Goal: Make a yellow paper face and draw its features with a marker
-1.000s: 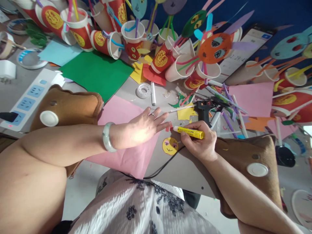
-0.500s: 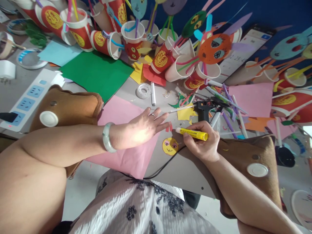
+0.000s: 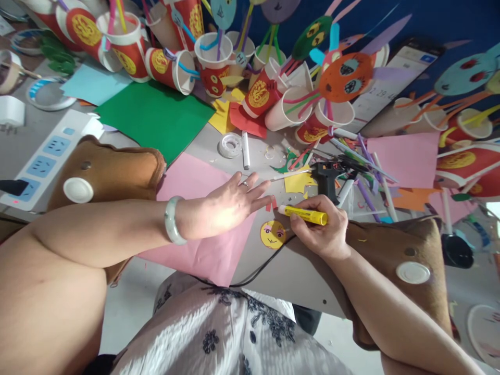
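My right hand grips a yellow marker, its pale tip pointing left at a small red paper piece. My left hand lies with fingers spread over the right edge of a pink paper sheet, fingertips reaching close to the red piece. Whether it presses on that piece I cannot tell. Just below the marker's tip lies a round yellow paper face with drawn eyes and mouth. A black glue gun rests beyond my right hand, near a yellow paper scrap.
Red paper cups with paper faces line the back. A green sheet, a tape roll and a white stick lie ahead. Brown cushions flank the seat; a power strip is at left. A black cable crosses the front.
My right hand has shifted slightly left with the yellow marker, bringing its tip nearer the red paper piece. My left hand stays in place.
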### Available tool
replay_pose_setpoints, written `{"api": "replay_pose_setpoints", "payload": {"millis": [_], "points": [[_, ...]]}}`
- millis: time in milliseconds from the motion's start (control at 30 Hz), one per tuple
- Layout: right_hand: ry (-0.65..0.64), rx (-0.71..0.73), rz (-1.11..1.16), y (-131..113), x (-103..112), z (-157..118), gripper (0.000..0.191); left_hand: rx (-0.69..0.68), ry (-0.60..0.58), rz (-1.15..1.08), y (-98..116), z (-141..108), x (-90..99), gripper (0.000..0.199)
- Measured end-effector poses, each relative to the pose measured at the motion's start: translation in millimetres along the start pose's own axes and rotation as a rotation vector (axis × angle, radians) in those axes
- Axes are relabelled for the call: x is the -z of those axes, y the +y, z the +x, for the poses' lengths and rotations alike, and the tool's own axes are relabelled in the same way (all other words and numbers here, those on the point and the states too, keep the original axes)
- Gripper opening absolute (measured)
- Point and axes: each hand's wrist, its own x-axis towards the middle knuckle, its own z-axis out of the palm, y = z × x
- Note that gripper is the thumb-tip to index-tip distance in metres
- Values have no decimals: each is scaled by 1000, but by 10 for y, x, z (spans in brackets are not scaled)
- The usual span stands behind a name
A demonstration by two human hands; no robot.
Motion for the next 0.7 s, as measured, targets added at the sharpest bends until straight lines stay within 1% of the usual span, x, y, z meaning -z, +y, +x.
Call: {"api": "replay_pose_setpoints", "payload": {"millis": [67, 233, 300, 400, 467, 633, 700], "points": [[4, 2, -12, 0, -17, 0, 5, -7, 1, -2, -2, -2, -11, 68], [-91, -11, 5, -12, 8, 28, 5, -18, 11, -22, -15, -6, -32, 69], [-84, -11, 12, -14, 18, 29, 6, -19, 10, -9, -16, -5, -25, 69], [-9, -19, -1, -14, 5, 19, 7, -16, 9, 9, -12, -6, -12, 67], [16, -20, -12, -14, -9, 17, 6, -14, 8, 13, -10, -8, -8, 67], [-87, -24, -12, -4, 10, 29, 8, -23, 19, 16, -15, -13, -14, 69], [-55, -48, -16, 8, 21, 23, 9, -19, 21, 22, -20, -12, -17, 69]]}}
